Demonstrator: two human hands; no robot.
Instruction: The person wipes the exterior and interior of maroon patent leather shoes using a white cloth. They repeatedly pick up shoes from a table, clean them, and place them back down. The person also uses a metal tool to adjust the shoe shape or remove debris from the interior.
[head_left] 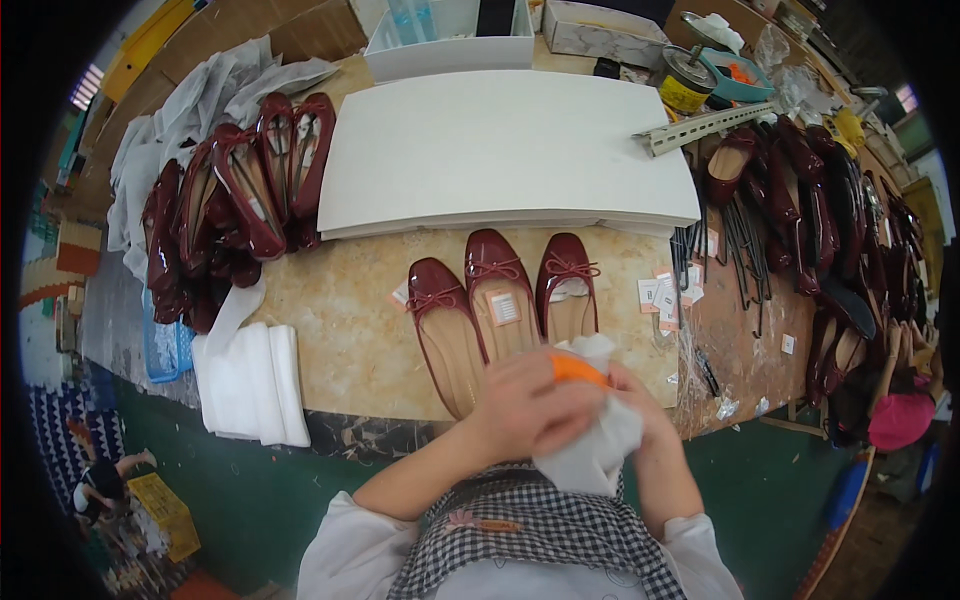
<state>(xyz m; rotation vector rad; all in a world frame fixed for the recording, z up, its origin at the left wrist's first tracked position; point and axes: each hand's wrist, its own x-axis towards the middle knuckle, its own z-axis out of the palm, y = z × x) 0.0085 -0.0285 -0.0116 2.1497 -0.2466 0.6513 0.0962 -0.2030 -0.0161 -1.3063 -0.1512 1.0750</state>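
Close to my body, over the table's front edge, my left hand [530, 402] and my right hand [648, 410] are together around a crumpled white cloth [592, 458]. A bright orange piece [578, 368] shows between them; its kind cannot be made out. My left fingers are curled and blurred by motion; the right fingers are partly hidden behind the cloth. Just beyond lie three burgundy patent ballet flats with bows: a left one [430, 290], a middle one [488, 262] with a paper label inside, and a right one [563, 262]. My hands partly cover their heel ends.
A stack of white sheets [500, 150] fills the table's middle, a metal angle strip [700, 130] on its right corner. Burgundy flats pile up left [245, 190] and right [790, 190]. Folded white cloth [255, 385] overhangs the front edge. Black hooks [742, 245] and tags [660, 295] lie right.
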